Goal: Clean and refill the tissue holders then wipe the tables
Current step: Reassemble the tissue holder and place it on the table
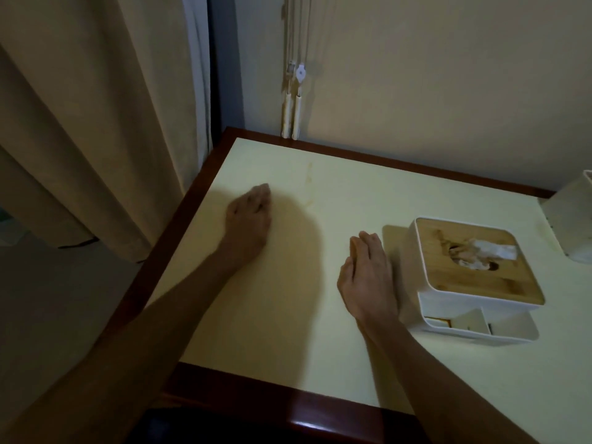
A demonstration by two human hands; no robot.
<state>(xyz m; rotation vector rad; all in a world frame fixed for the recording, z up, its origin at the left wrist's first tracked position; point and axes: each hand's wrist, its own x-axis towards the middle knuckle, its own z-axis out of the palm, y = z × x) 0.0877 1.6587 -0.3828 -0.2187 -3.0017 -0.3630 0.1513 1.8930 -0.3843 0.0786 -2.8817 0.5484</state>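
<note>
Both bare forearms reach out over a cream-topped table [288,187] with a dark reddish-brown wooden rim, seen from above in dim light. The left hand [250,216] lies over the left part of the tabletop, back upward, its fingers [261,195] loosely curled under toward the palm; it holds nothing, and whether the knuckles actually rest on the surface cannot be told, though a broad shadow spreads on the table to its right. The right hand [368,277] sits nearer the middle, turned partly on edge with the thumb side up, its fingers straight and pressed together, pointing away from the person. It grips nothing. Its far side is just beside the near-left wall of a white square tissue holder [461,299] with rounded corners and a light bamboo lid [474,261]; contact between hand and holder cannot be confirmed. The holder stands on the right part of the table, and a bit of white tissue [493,248] pokes up through the slot in its lid. Open white compartments [480,325] run along the holder's near side. At the right edge of the view a white container [573,219] stands on the table, well apart from the hands. Beige curtains [96,123] hang to the left of the table, and white blind cords [294,91] hang against the wall behind its far corner.
</note>
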